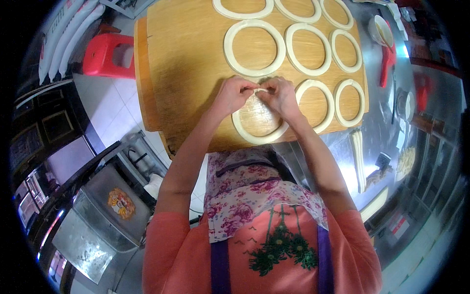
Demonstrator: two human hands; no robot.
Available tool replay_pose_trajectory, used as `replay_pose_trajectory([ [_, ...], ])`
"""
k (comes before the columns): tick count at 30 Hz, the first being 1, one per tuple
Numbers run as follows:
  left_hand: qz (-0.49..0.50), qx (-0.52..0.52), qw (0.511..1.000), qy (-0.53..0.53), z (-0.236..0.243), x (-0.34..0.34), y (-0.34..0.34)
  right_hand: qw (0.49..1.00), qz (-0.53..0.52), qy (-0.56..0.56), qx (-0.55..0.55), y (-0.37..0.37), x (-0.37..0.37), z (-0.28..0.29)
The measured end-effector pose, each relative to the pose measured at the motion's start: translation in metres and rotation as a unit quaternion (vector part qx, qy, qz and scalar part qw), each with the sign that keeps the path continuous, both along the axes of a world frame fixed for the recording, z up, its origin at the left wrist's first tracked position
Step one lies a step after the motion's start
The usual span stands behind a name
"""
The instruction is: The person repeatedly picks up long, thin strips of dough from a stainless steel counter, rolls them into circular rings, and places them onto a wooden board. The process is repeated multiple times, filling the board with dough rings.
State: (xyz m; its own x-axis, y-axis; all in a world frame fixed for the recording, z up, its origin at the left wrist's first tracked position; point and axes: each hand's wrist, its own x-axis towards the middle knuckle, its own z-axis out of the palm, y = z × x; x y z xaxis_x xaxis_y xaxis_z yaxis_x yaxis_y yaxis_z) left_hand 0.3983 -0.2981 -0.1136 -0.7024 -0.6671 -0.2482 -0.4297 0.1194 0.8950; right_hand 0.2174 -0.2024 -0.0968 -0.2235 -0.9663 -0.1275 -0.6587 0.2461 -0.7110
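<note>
Both my hands meet at the far side of a pale dough ring lying near the front edge of the wooden board. My left hand pinches the ring from the left, fingertips closed on the dough. From the right, my right hand pinches it too, with thumb and fingers together. A short bit of dough shows between the fingertips; the rest of the join is hidden by my fingers. Close by on the right lies another dough ring, and just beyond my hands is a further dough ring.
Several more dough rings, one a small ring, lie in rows on the board. A metal table on the right bears dough strips, a bowl and a red-handled tool. A red stool stands left.
</note>
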Motion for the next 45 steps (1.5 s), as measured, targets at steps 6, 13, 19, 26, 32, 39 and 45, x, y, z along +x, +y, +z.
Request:
replay_pose_trajectory([
  [6, -0.001, 0.022, 1.0, 0.003, -0.006, 0.001, -0.003, 0.999, 0.029, -0.019, 0.013, -0.005, -0.007, 0.0],
  [13, -0.013, -0.002, 1.0, 0.0, -0.001, 0.0, -0.004, 0.992, -0.015, -0.023, 0.12, -0.016, -0.003, 0.003],
  [19, -0.019, 0.024, 1.0, 0.005, 0.004, 0.001, -0.006, 0.995, 0.016, -0.044, 0.094, -0.012, -0.01, 0.001],
  [26, -0.031, 0.012, 0.999, 0.006, 0.004, 0.004, -0.004, 0.999, 0.042, 0.011, 0.029, -0.005, -0.001, 0.009],
  [32, -0.029, -0.062, 0.996, 0.063, -0.003, 0.001, 0.002, 0.999, -0.004, 0.05, -0.013, 0.007, 0.008, -0.001],
  [39, -0.045, -0.29, 0.953, 0.075, -0.015, 0.0, 0.016, 0.983, -0.008, 0.185, 0.012, 0.041, -0.003, 0.013],
  [45, -0.035, -0.356, 0.933, 0.037, -0.009, -0.007, 0.017, 0.976, -0.06, 0.202, -0.049, 0.04, 0.0, 0.003],
])
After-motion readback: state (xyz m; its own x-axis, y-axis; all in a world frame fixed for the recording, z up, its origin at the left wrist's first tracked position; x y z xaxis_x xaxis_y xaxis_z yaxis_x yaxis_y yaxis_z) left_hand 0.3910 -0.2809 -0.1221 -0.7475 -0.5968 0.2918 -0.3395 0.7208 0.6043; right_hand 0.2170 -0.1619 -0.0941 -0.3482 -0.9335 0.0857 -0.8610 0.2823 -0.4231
